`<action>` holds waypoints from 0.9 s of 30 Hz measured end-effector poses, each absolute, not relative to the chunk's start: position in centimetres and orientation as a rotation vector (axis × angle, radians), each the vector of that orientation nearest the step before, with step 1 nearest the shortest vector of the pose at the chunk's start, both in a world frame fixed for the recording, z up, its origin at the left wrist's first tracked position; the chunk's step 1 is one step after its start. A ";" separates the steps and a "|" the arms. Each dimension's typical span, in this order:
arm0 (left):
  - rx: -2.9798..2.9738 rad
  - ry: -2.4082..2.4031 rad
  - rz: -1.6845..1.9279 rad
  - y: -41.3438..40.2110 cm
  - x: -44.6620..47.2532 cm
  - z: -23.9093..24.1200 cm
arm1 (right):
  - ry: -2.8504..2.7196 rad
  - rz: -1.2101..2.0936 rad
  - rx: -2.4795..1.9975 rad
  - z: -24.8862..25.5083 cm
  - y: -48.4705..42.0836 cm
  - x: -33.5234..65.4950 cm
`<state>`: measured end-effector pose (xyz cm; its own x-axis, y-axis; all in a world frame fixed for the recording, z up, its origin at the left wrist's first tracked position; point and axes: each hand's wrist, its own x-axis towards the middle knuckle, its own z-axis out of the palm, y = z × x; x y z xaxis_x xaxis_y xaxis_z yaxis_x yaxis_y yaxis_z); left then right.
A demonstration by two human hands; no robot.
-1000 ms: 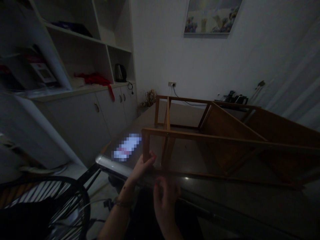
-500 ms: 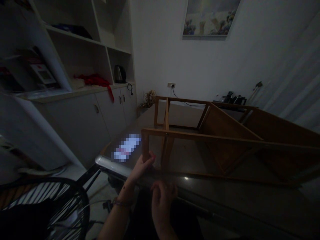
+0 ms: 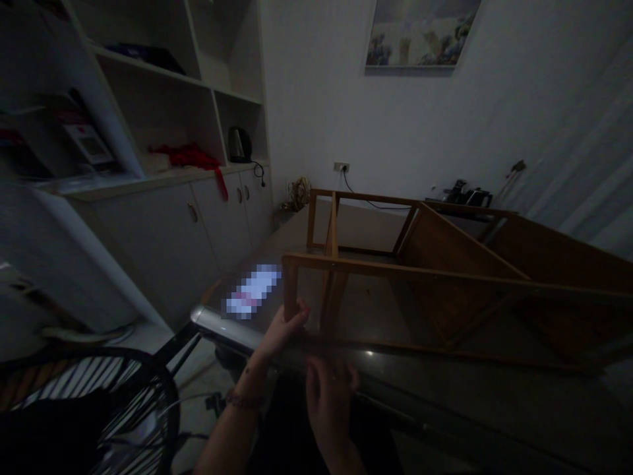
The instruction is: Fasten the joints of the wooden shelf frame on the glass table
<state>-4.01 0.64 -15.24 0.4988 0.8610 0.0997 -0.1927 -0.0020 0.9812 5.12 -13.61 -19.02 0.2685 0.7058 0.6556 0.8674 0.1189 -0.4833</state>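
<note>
A brown wooden shelf rack lies on its side on the table, its slatted frame stretching off to the right. My left hand is closed around the lower part of the short upright at the rack's near left end. Close to the table's front edge, just below the rack's lower rail, is my right hand. Its fingers are curled, and dimness hides what, if anything, is between them. A bright blurred-out rectangle lies on the table left of my left hand.
A round black slatted chair stands at the lower left. White cabinets line the left wall, with a kettle and red cloth on top. Behind the table are a wall socket and a cord.
My right hand has shifted slightly to the right along the table edge. My left hand keeps its hold on the rack's upright. The view has moved a little.
</note>
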 end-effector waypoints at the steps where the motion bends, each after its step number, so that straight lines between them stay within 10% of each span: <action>1: 1.324 0.667 0.934 0.6 -4.0 -15.2 | -1.492 -0.249 -1.630 -19.1 -13.7 5.2; 27: 1.290 0.709 0.941 0.4 -4.0 -14.9 | -1.615 -0.334 -1.577 -18.2 -14.3 8.8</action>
